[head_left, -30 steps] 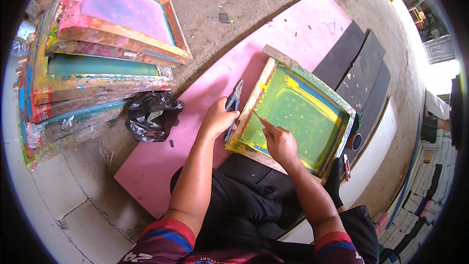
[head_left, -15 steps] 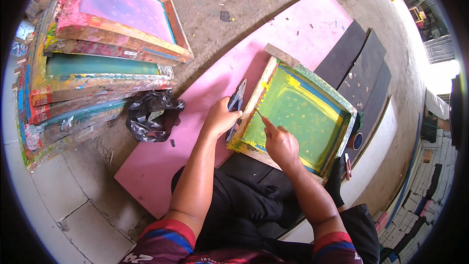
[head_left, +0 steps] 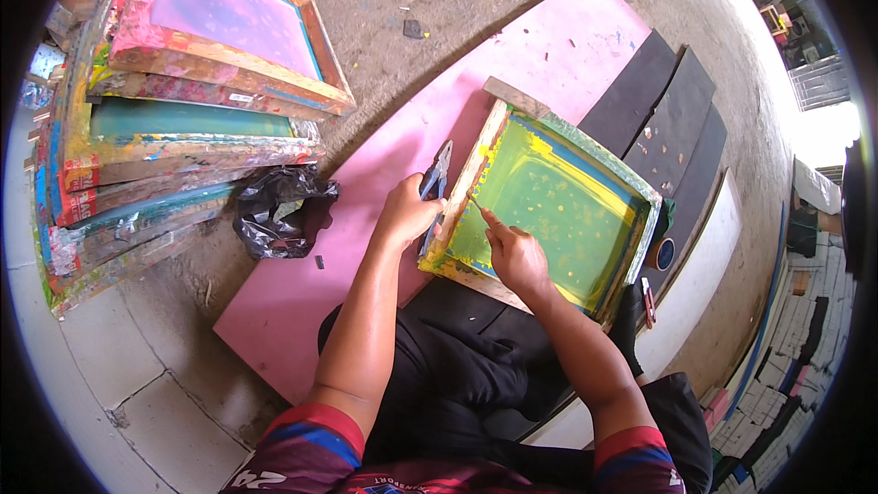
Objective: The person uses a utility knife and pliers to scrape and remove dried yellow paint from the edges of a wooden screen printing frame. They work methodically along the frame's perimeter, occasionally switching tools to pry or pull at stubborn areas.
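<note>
The concrete floor (head_left: 366, 64) carries a long pink sheet (head_left: 402, 157), with a stack of paint-smeared framed screens (head_left: 187, 154) at its left and overlapping black panels (head_left: 677, 123) at its right. A wood-framed screen (head_left: 562, 210), green mesh streaked yellow, lies tilted across the pink sheet and the black panels, in front of the person. A crumpled black plastic bag (head_left: 277, 215) sits between the stack and the pink sheet. The left hand (head_left: 408, 212) has its fingers clamped on blue-handled pliers (head_left: 440, 171), metal nose pointing away, just beside the screen's left rail. The right hand (head_left: 519, 258), over the mesh, has its fingers closed together on a slim tool (head_left: 478, 208), tip near that rail's inner edge; whether it touches, I cannot tell.
</note>
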A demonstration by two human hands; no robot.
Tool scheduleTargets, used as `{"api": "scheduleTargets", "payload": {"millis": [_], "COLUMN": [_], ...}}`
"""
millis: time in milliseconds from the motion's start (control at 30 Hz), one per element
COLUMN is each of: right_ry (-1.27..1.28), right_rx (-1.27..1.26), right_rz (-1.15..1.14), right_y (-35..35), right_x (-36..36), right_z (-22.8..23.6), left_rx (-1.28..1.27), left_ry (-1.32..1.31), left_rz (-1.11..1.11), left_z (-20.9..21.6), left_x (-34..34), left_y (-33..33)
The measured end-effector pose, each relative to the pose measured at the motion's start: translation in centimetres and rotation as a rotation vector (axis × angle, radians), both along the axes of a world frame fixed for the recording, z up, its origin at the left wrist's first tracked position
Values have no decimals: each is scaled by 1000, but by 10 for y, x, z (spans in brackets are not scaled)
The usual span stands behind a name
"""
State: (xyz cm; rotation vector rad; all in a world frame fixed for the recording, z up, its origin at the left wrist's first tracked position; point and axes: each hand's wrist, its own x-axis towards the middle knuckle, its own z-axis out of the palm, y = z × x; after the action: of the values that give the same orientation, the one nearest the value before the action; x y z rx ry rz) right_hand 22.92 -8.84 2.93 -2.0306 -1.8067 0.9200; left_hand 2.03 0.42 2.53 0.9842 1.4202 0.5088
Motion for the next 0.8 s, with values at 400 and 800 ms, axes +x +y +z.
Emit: {"api": "scheduleTargets", "payload": {"millis": [400,800], "right_ry": [311,-38], "right_rx": [123,43], "right_rz": [-13,145], "right_y": [3,7], "right_x": [16,17], "right_z": [-27,-8], "left_rx": [4,-9], "left_ry": [34,47], "left_rz": [-32,-27], "left_z": [-6,-2], "left_x": [0,0], "left_y": [1,-2]}}
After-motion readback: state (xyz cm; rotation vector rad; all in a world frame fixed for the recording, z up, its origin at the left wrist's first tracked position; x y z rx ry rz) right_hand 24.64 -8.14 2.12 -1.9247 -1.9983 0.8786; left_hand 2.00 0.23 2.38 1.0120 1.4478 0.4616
